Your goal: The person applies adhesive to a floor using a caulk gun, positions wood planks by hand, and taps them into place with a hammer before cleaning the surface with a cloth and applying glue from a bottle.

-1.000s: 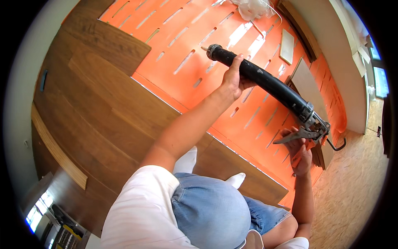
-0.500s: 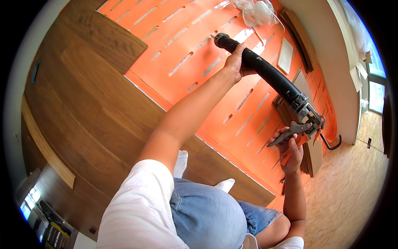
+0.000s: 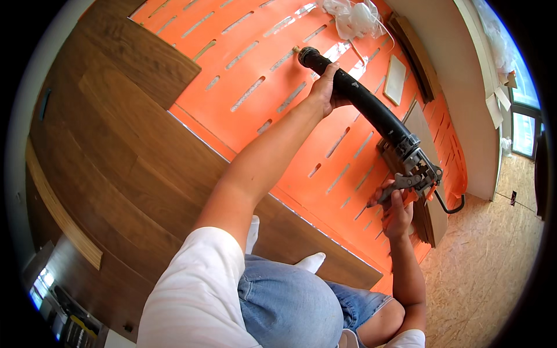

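I hold a caulking gun (image 3: 374, 107) with a long black barrel out over the orange slotted underlay. My left hand (image 3: 326, 93) is wrapped round the barrel near its front end, where a short pale tip shows. My right hand (image 3: 398, 211) is closed on the orange grip and grey trigger at the rear end. A bent black rod (image 3: 449, 207) sticks out behind the handle. Below the gun lies the orange underlay (image 3: 278, 130), with rows of pale slots. The gun and my hands hide part of it.
Brown wood planks (image 3: 139, 156) cover the floor at left, their edge meeting the underlay. Loose boards (image 3: 426, 130) are stacked at right, near a white slab (image 3: 395, 80). Clear plastic bags (image 3: 360, 18) lie at the back. Bare chipboard (image 3: 476, 261) spreads at lower right.
The rear end of the gun has shifted slightly left and down in view, with my right hand. Both hands keep their hold. The whole view has moved a little.
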Demonstrator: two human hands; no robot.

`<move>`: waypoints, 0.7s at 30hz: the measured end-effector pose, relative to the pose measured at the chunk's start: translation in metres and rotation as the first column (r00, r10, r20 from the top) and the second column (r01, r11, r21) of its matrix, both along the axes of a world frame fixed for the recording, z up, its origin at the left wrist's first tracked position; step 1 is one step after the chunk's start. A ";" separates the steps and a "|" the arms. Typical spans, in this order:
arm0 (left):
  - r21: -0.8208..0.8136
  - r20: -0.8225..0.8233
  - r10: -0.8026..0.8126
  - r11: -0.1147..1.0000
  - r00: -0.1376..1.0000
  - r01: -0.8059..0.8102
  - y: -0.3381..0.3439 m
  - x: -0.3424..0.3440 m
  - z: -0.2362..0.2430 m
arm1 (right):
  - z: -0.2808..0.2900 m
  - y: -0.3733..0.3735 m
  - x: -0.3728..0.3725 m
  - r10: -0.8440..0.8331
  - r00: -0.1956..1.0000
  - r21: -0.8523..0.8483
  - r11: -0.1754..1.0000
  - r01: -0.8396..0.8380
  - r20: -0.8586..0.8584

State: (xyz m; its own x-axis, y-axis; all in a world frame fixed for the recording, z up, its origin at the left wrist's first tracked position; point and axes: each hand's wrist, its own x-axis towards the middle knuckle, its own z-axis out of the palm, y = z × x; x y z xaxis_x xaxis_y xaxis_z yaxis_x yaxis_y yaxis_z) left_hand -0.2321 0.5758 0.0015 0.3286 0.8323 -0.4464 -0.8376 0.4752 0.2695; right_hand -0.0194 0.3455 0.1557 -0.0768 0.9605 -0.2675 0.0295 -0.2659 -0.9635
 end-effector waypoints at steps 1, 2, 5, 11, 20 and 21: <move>0.005 0.002 0.001 1.000 1.000 -0.001 -0.004 -0.001 0.000 | 0.000 -0.003 0.000 -0.008 1.000 -0.007 1.000 0.008 0.013; 0.008 0.014 0.003 1.000 1.000 -0.003 -0.008 -0.003 0.000 | 0.001 -0.007 0.000 -0.023 1.000 -0.018 1.000 0.023 0.018; 0.016 0.032 0.002 1.000 0.999 -0.002 -0.026 -0.009 -0.001 | 0.006 -0.019 0.000 -0.024 0.999 -0.038 0.999 0.025 0.027; 0.031 0.018 0.016 0.999 1.000 -0.017 -0.055 -0.021 0.001 | 0.010 -0.035 0.005 0.013 0.998 -0.066 0.998 -0.010 0.059; 0.014 -0.047 0.005 1.000 0.999 -0.005 -0.086 -0.030 0.010 | 0.017 -0.049 0.014 0.108 0.991 -0.109 0.989 -0.099 0.080; 0.009 -0.055 0.007 1.000 0.998 -0.006 -0.090 -0.031 0.011 | 0.019 -0.051 0.014 0.123 0.989 -0.105 0.988 -0.115 0.081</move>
State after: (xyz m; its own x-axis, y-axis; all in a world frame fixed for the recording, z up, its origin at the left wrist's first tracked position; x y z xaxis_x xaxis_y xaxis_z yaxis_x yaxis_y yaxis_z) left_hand -0.2635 0.4859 0.0121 0.2982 0.8383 -0.4565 -0.8243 0.4673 0.3196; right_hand -0.0057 0.2947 0.1748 -0.1612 0.9141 -0.3721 0.1490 -0.3501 -0.9248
